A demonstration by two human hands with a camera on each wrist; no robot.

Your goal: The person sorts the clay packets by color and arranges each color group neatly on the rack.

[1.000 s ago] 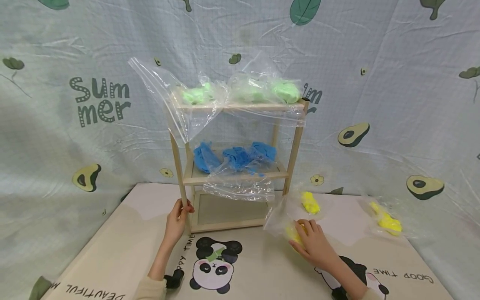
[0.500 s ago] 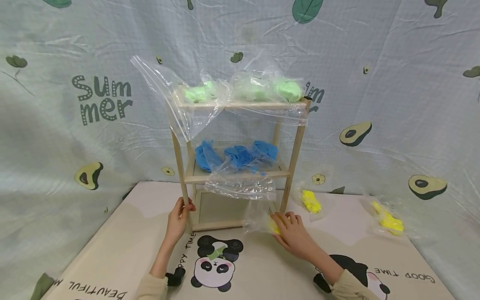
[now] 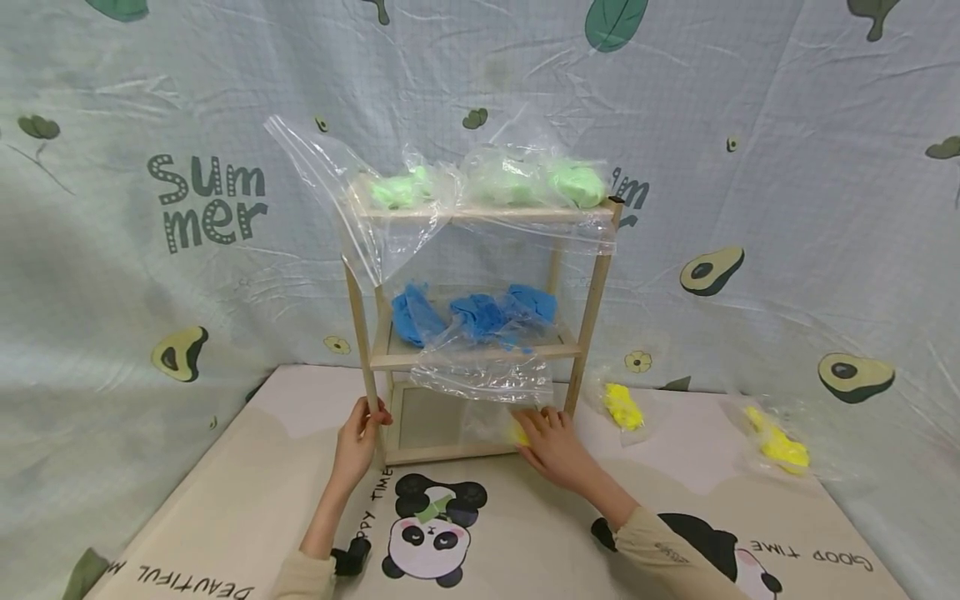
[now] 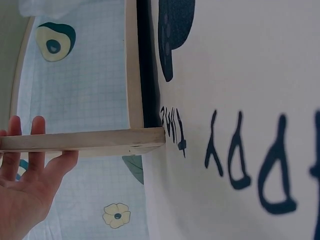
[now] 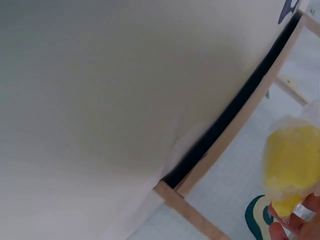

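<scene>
My left hand (image 3: 356,442) grips the front left post of a small wooden shelf rack (image 3: 476,360); in the left wrist view its fingers (image 4: 38,125) and thumb close around the post (image 4: 85,141). My right hand (image 3: 555,446) holds a clear plastic bag with a yellow lump (image 3: 521,432) at the right of the bottom shelf opening. The right wrist view shows the yellow lump (image 5: 292,157) in its bag, fingertips at its lower end. Blue lumps (image 3: 477,314) in bags lie on the middle shelf. Pale green lumps (image 3: 576,182) in bags lie on the top shelf.
Two more bagged yellow lumps, a nearer one (image 3: 623,406) and a farther one (image 3: 780,442), lie on the table right of the rack. A zip bag (image 3: 483,379) hangs over the middle shelf's front edge. A printed curtain (image 3: 750,167) stands behind.
My right hand has carried the bagged yellow lump leftward from the table beside the rack to the bottom shelf. My left hand has stayed on the post.
</scene>
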